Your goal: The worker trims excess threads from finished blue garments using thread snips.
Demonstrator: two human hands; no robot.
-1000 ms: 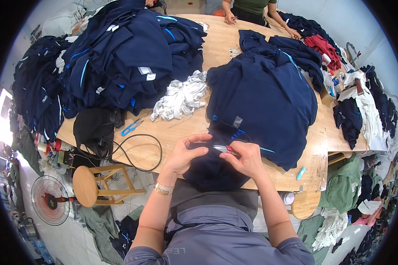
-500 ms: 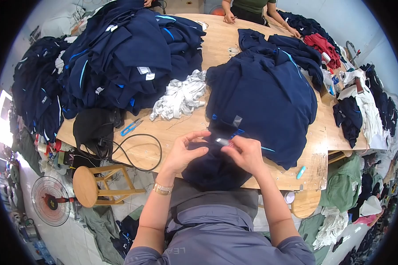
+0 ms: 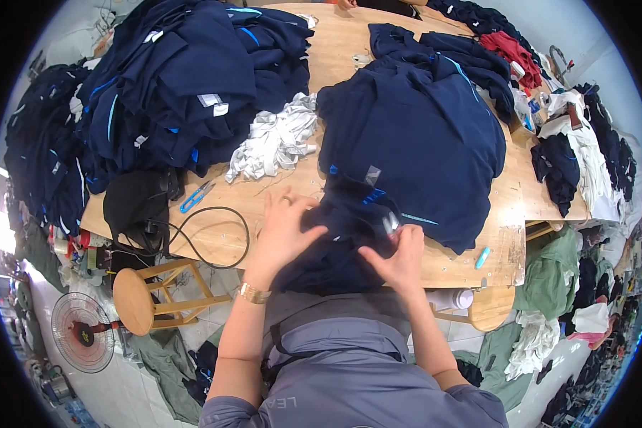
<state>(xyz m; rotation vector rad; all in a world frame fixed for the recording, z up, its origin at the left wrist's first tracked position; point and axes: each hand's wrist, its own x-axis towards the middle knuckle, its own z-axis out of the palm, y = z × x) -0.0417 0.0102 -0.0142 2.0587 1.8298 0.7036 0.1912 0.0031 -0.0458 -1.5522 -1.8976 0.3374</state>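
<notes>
A navy garment [image 3: 335,239] hangs bunched over the table's near edge, between my two hands. At its left side, my left hand [image 3: 282,232] is open, with thumb and fingers spread around the cloth. My right hand [image 3: 399,260] is closed at the garment's right side. A small shiny silver thing [image 3: 391,224], smeared by motion, shows at its fingertips; its kind is not clear. Just beyond lies a larger stack of navy garments [image 3: 414,143] with light-blue piping.
Blue thread snips [image 3: 195,197], a black bag [image 3: 137,210] with a looped cable, and white strips [image 3: 277,139] lie left on the wooden table [image 3: 449,267]. A big navy pile [image 3: 185,78] stands behind them. A turquoise capped item [image 3: 482,257] lies right. A stool [image 3: 135,299] and fan [image 3: 83,332] stand below left.
My hands have moved apart; the right went rightward with the silver thing, and the left opened wider. The bunched garment has shifted, and the whole view has tilted slightly.
</notes>
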